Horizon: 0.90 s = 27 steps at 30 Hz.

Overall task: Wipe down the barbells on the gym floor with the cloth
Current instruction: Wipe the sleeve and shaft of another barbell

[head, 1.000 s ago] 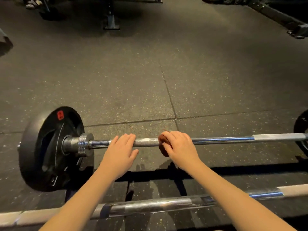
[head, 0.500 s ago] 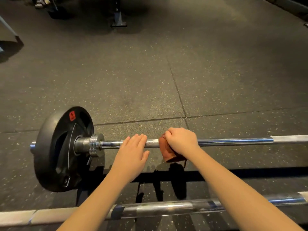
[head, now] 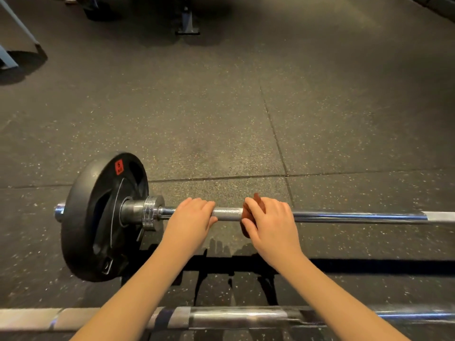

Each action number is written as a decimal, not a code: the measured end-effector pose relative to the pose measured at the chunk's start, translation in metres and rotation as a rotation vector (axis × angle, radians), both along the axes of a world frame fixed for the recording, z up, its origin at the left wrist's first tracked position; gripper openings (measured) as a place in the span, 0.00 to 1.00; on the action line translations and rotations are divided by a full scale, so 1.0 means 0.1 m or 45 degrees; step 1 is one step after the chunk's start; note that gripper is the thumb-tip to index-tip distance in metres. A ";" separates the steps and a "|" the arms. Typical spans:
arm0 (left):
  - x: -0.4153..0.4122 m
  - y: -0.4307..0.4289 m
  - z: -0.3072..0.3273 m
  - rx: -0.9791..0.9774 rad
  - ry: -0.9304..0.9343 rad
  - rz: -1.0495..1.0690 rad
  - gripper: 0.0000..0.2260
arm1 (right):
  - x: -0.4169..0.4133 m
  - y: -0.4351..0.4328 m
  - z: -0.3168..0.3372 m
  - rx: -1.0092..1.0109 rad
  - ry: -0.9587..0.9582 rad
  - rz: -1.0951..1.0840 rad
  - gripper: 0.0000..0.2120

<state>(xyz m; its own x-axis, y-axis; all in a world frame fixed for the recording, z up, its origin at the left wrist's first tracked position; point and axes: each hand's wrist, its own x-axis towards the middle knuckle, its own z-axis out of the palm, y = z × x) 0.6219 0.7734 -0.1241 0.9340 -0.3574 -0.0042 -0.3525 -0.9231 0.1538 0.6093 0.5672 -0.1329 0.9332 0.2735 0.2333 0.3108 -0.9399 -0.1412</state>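
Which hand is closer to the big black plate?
Left. The left hand holds the bar near the plate; the right hand holds the cloth farther along.

2 barbells: far bar & near bar; 1 wt plate, 1 cloth, left hand, right hand.

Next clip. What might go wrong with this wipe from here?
The left hand grips the barbell close to the cloth, so a stroke toward the plate may bump it and skip that stretch. The barbell stands on its round plate; a push could roll it. The cloth is bunched in the right hand and may miss the bar's far side.
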 end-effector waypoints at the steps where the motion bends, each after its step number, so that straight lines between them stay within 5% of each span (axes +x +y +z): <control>1: 0.02 0.02 -0.03 0.000 -0.013 -0.009 0.12 | 0.11 0.10 0.10 -0.037 0.086 -0.022 0.17; 5: 0.07 0.11 -0.08 0.033 -0.103 -0.022 0.13 | 0.57 0.37 0.22 -0.018 0.583 0.008 0.19; 9: 0.01 0.10 -0.11 0.013 -0.192 -0.036 0.17 | 0.12 0.33 -0.01 0.010 0.088 0.000 0.14; 12: -0.04 0.05 -0.13 -0.033 -0.264 -0.034 0.18 | 0.03 0.24 -0.10 -0.033 0.031 0.014 0.14; 18: -0.06 0.08 -0.16 -0.001 -0.260 -0.002 0.19 | 0.72 0.53 0.19 -0.041 0.734 -0.111 0.19; 23: -0.06 0.07 -0.19 0.007 -0.332 0.043 0.20 | 0.09 0.32 -0.10 0.053 0.000 0.048 0.13; 27: -0.10 0.04 -0.20 -0.025 -0.363 0.041 0.19 | 0.33 0.35 0.04 -0.018 0.085 -0.008 0.16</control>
